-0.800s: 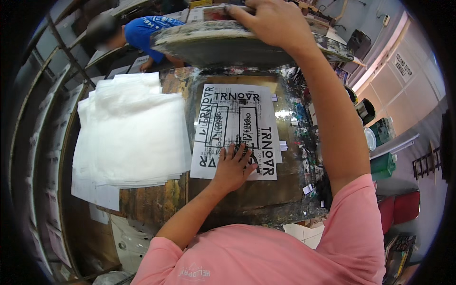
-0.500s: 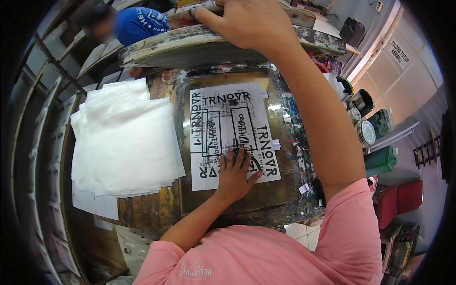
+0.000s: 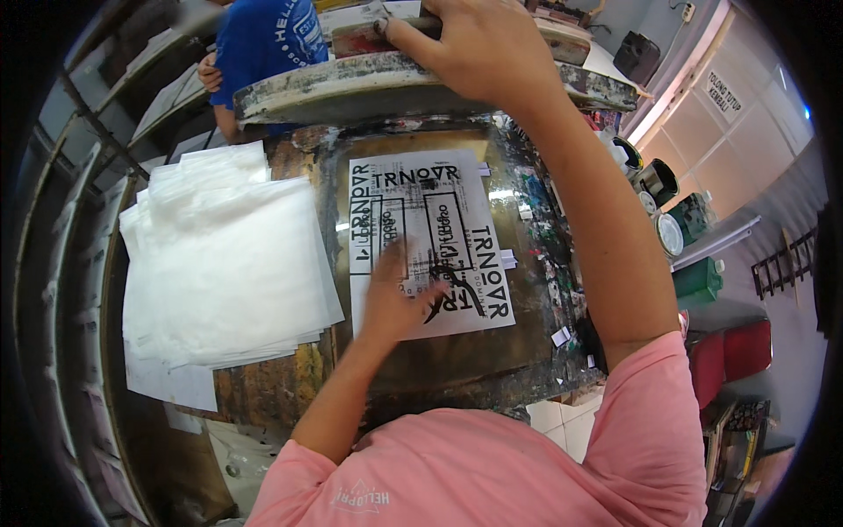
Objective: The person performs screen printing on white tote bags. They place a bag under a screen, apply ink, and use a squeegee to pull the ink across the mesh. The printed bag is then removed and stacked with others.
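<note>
A printed white sheet [image 3: 417, 180] with black lettering and boxes lies on the brownish plate [image 3: 439, 364] of the worktable. My left hand [image 3: 386, 294], smeared by motion, is over the sheet's lower left part; its thumb points away from the blurred fingers, and no held thing shows. At the far side, my right hand [image 3: 483, 48] is closed over an ink-stained wooden squeegee [image 3: 356, 42], thumb on the near side. Most of its fingers are hidden. Just below that hand runs the near edge of a raised, paint-marked screen frame [image 3: 351, 92].
A thick stack of white sheets [image 3: 224, 272] lies on the left of the table. A co-worker in a blue shirt [image 3: 268, 57] stands beyond it. At right are open ink cans [image 3: 669, 235], a green jug [image 3: 700, 279] and a red chair [image 3: 746, 347]. White tabs [image 3: 507, 259] edge the sheet.
My left hand has slid left across the sheet and is now blurred. My right hand stays on the squeegee at the raised frame. The co-worker has straightened up.
</note>
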The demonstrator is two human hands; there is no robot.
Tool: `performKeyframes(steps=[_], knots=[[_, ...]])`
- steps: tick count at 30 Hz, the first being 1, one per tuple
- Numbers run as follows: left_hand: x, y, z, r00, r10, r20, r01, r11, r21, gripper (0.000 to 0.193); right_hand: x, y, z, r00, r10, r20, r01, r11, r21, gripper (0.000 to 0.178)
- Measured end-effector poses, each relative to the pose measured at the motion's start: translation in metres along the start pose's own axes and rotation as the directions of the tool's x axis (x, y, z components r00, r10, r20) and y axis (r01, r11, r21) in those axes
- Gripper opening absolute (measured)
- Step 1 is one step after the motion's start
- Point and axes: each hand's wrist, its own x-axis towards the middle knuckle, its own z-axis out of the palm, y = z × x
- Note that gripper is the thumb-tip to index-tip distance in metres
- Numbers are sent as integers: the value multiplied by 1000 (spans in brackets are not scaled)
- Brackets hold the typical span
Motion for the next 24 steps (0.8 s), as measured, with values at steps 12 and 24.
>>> performKeyframes(steps=[12,24], knots=[[-34,-1,-119,891,-452,40,424,796,-432,104,-194,1,95,903,-209,376,151,972,177,42],[-88,-59,-86,931,-365,-23,330,811,482,118,-291,-21,186,899,-129,418,35,974,225,56]])
